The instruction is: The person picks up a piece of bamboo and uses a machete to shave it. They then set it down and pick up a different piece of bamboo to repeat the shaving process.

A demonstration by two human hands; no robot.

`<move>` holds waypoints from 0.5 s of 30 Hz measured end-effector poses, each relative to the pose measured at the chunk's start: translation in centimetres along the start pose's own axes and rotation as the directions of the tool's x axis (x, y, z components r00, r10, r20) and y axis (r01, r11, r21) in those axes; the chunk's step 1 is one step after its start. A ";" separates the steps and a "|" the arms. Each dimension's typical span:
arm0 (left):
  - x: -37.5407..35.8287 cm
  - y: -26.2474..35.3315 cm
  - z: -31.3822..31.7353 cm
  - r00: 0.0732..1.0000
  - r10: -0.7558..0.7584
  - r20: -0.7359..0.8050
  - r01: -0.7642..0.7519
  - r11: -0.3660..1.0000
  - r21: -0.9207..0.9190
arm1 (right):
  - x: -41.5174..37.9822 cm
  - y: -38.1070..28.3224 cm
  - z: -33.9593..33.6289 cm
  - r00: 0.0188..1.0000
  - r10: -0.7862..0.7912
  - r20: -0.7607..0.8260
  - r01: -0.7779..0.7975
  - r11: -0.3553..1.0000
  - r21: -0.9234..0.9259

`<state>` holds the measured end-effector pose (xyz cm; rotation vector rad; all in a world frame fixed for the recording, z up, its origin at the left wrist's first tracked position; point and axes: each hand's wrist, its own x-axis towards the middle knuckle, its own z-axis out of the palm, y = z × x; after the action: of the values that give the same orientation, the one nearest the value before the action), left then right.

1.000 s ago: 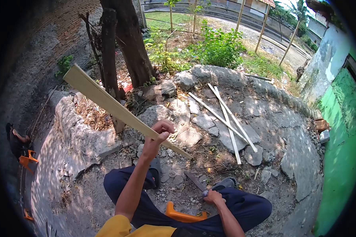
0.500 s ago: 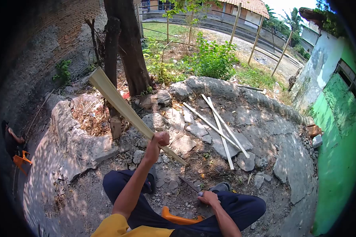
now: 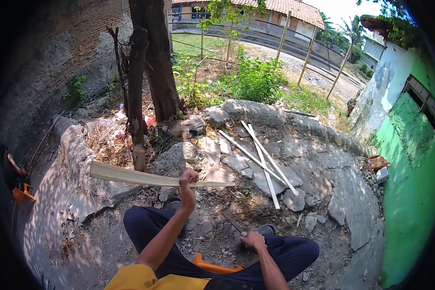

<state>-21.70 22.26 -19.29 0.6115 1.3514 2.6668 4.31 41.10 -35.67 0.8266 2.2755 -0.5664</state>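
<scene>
Closed around a long pale strip of split wood or bamboo (image 3: 130, 177) is my left hand (image 3: 188, 180). The strip lies nearly level in the air, its wide end at the left and its thin end at the right. My right hand (image 3: 253, 239) grips the handle of a long-bladed knife (image 3: 233, 222) near my right knee, the blade pointing up and left, apart from the strip. Several pale strips (image 3: 261, 162) lie crossed on broken concrete slabs ahead.
An orange plastic seat (image 3: 216, 266) is between my legs. Tree trunks (image 3: 157, 72) rise ahead left, behind rubble. A low broken concrete edge (image 3: 270, 115) curves across. A green wall (image 3: 406, 203) stands right. At far left, part of a person (image 3: 15, 166) shows by an orange chair (image 3: 23, 193).
The strip in my left hand has swung from a steep slant to nearly level, its wide end lower. My right hand still holds the knife at about the same place.
</scene>
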 end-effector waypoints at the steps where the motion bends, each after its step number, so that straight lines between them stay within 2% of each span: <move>1: -0.8 -0.1 -0.2 0.999 -0.002 -0.036 0.001 1.000 -0.029 | 0.2 0.0 0.0 1.000 0.015 -0.004 -0.015 1.000 0.008; 2: -1.7 -0.1 -0.4 0.997 -0.007 -0.073 0.002 0.998 -0.057 | 0.4 0.0 0.0 1.000 0.030 -0.006 -0.030 0.999 0.015; 4: -3.8 1.2 -1.4 0.999 0.019 -0.029 -0.019 1.000 -0.010 | 0.4 0.0 0.2 0.999 0.038 -0.006 -0.038 0.999 0.008; 6: -6.1 3.9 -1.2 0.995 -0.095 -0.040 0.103 0.935 0.340 | 0.5 0.3 0.5 0.999 0.048 -0.005 -0.048 0.999 0.001; 7: -7.3 5.0 -1.9 0.971 -0.231 -0.054 0.229 0.853 0.469 | 0.5 0.4 0.7 0.999 0.047 0.017 -0.047 0.999 -0.016; 8: -8.5 5.3 -3.0 0.951 -0.307 -0.041 0.268 0.747 0.609 | 0.5 0.4 0.7 0.998 0.045 0.037 -0.044 0.998 -0.035; 9: -9.4 5.5 -4.0 0.950 -0.309 -0.048 0.272 0.742 0.613 | 0.5 0.3 0.8 0.998 0.040 0.045 -0.039 0.999 -0.035; 11: -11.2 5.6 -5.5 0.816 -0.552 -0.171 0.552 0.657 0.514 | 0.1 0.0 0.8 0.999 0.048 0.026 -0.047 0.999 -0.028; 12: -12.3 5.5 -5.7 0.816 -0.552 -0.174 0.553 0.655 0.515 | 0.1 -0.1 0.6 0.999 0.046 0.029 -0.045 0.999 -0.028; 14: -14.2 5.4 -5.4 0.750 -0.631 -0.200 0.661 0.726 0.188 | 0.0 -0.1 0.6 0.998 0.056 0.033 -0.055 0.998 -0.023; 15: -15.0 5.1 -5.1 0.731 -0.638 -0.242 0.669 0.739 0.073 | -0.1 -0.1 0.7 0.998 0.057 0.036 -0.056 0.998 -0.023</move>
<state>-9.45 11.46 -22.59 -0.1465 1.4765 2.0798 4.56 40.65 -36.08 0.8596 2.2144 -0.5256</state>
